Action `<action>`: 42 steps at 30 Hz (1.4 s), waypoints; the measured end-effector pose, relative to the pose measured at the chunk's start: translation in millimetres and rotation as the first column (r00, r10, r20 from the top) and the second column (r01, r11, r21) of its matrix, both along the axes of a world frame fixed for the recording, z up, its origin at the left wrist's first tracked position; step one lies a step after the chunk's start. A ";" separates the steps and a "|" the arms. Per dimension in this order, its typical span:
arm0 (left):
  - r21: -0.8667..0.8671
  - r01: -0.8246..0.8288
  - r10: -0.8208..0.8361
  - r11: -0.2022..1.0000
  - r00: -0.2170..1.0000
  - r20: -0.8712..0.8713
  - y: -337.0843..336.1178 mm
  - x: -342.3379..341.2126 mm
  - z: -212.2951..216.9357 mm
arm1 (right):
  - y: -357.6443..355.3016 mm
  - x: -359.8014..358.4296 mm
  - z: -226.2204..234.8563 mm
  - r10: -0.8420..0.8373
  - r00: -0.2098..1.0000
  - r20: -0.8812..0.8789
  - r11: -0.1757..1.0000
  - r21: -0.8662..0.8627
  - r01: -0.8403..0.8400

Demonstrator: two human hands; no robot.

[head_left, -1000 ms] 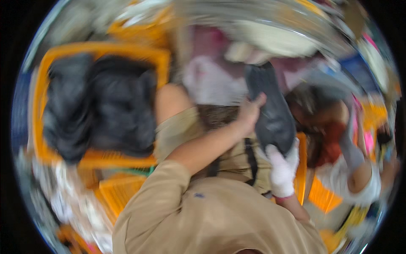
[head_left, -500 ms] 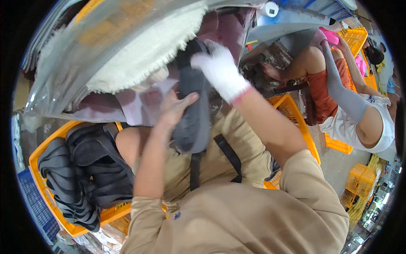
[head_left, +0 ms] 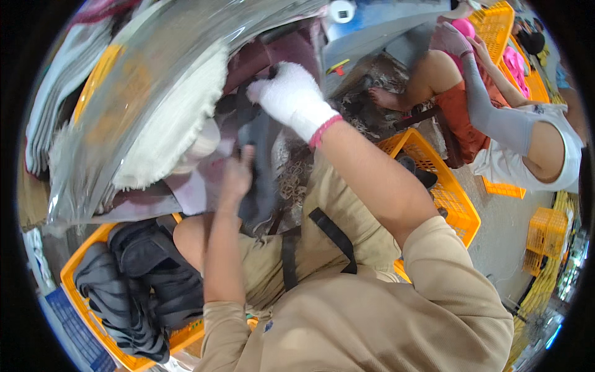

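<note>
A dark grey slipper point(head_left: 257, 164) is held upright lengthwise in front of me, smeared by motion and seen partly edge-on. At its far end my right hand point(head_left: 290, 96), in a white knitted glove with a pink cuff, is closed around it. My bare left hand point(head_left: 235, 177) grips its near left side, thumb pointing away from me; its other fingers are blurred or hidden. Just left of the slipper is a large white fluffy wheel point(head_left: 180, 121), partly behind clear plastic sheeting point(head_left: 80, 167). Apart from the wheel's fringe, the slipper shows a gap.
An orange crate point(head_left: 71, 273) by my left leg holds several dark grey slippers point(head_left: 145, 248). Another orange crate point(head_left: 468, 217) at my right has a few dark pieces in it. Beyond it a person point(head_left: 520, 142) sits working, with a gloved hand near pink items.
The slipper has turned from showing its broad face to nearly its edge, and both hands have shifted left and slightly nearer me. The whole view has swung somewhat too.
</note>
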State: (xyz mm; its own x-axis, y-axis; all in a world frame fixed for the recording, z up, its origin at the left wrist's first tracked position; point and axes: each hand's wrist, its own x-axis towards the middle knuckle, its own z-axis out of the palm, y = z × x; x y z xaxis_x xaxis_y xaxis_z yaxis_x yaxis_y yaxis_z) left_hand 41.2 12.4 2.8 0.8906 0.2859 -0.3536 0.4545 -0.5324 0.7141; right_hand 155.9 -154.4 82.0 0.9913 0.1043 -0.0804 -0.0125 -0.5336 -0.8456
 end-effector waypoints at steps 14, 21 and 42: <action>-0.944 -0.169 0.164 -0.283 0.961 -0.221 -26.0 -31.0 5.9 | -66.5 -158.4 18.2 0.684 0.643 0.345 0.716 -0.487 -0.500; -0.991 -0.134 0.529 -0.027 0.839 -0.128 2.4 -13.8 1.5 | 34.3 -152.4 -8.6 0.396 0.739 0.545 0.913 -0.321 -0.252; -0.873 -0.446 0.468 -0.199 0.739 -0.484 -19.2 -19.1 -9.9 | 0.0 -233.1 48.4 0.398 0.902 -0.168 0.875 -0.227 -0.429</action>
